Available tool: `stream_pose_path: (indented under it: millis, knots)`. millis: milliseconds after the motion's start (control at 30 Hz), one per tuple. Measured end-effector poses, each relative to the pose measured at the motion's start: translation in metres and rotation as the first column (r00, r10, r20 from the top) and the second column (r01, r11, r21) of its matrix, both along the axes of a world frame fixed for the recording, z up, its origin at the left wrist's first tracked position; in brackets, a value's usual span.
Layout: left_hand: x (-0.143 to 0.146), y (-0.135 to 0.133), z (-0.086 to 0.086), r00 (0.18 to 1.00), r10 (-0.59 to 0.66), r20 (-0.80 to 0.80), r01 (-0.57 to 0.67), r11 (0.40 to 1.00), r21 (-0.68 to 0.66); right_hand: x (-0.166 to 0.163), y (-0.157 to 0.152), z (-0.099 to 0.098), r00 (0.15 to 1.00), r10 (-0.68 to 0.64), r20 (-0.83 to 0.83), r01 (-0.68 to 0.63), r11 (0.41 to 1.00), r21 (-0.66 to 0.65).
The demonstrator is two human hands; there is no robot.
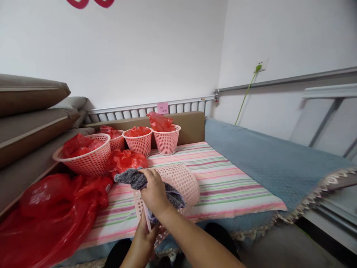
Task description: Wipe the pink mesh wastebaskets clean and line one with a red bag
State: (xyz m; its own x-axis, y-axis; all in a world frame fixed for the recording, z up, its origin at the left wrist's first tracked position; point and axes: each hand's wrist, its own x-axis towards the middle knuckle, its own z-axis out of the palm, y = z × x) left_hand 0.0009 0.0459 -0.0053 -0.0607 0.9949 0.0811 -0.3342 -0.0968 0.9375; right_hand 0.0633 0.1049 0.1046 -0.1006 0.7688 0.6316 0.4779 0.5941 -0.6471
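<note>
Pink basket [187,182] tipped sideways by striped cloth's [228,186] near edge, long axis running rim-left to base-right. Left hand [144,234] gripping rim from below; right hand [154,191], farther up, clutching grey rag [131,178] across basket.

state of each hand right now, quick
Left hand: closed, holding the tipped basket.
Right hand: closed, holding the grey cloth.

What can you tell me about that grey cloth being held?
The grey cloth looks soft and fluffy, flecked lighter and darker, with a thin purplish edge. It is bunched up, its middle hidden under the right hand, which grips it from above; parts stick out on both sides. It appears to press against the tipped pink basket.
</note>
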Motion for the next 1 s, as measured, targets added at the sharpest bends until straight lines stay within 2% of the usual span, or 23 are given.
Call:
stream_pose_path:
  millis: [133,233,333,400,467,533,667,767,867,933,1000]
  knots:
    - [0.002,-0.002,0.005,0.997,-0.021,-0.073,0.019,0.999,-0.033,0.023,0.013,-0.014,0.983,-0.098,0.156,0.094,0.995,0.033]
    - [0.002,-0.005,0.008,0.994,-0.065,-0.089,0.06,0.997,-0.054,0.06,0.034,-0.027,0.912,-0.265,0.313,0.271,0.962,0.024]
    - [0.0,-0.006,0.003,0.986,-0.149,-0.081,0.145,0.988,-0.051,0.105,0.056,-0.037,0.786,-0.45,0.424,0.517,0.854,-0.052]
    - [-0.002,-0.006,-0.002,0.978,-0.192,-0.082,0.19,0.981,-0.033,0.13,0.065,-0.042,0.717,-0.527,0.457,0.625,0.776,-0.086]
    - [-0.005,-0.005,-0.004,0.971,-0.217,-0.1,0.217,0.976,-0.016,0.145,0.068,-0.045,0.677,-0.562,0.475,0.677,0.728,-0.104]
    - [-0.008,-0.002,0.003,0.967,-0.228,-0.112,0.226,0.974,-0.031,0.15,0.065,-0.047,0.665,-0.569,0.484,0.692,0.713,-0.114]
    - [-0.01,0.013,0.045,0.992,-0.125,-0.029,0.12,0.982,-0.147,0.145,0.058,-0.05,0.677,-0.572,0.464,0.675,0.733,-0.082]
    - [-0.007,0.023,0.074,0.995,-0.097,0.014,0.098,0.987,-0.127,0.143,0.057,-0.052,0.691,-0.572,0.442,0.667,0.741,-0.085]
    - [0.0,0.025,0.079,0.998,-0.065,0.028,0.068,0.985,-0.161,0.135,0.057,-0.048,0.741,-0.56,0.37,0.64,0.756,-0.136]
    - [0.005,0.021,0.073,0.998,-0.042,0.037,0.047,0.983,-0.176,0.117,0.052,-0.04,0.815,-0.508,0.279,0.56,0.814,-0.154]
    - [0.008,0.018,0.067,1.0,-0.023,0.011,0.025,0.984,-0.178,0.088,0.043,-0.028,0.906,-0.389,0.164,0.412,0.9,-0.142]
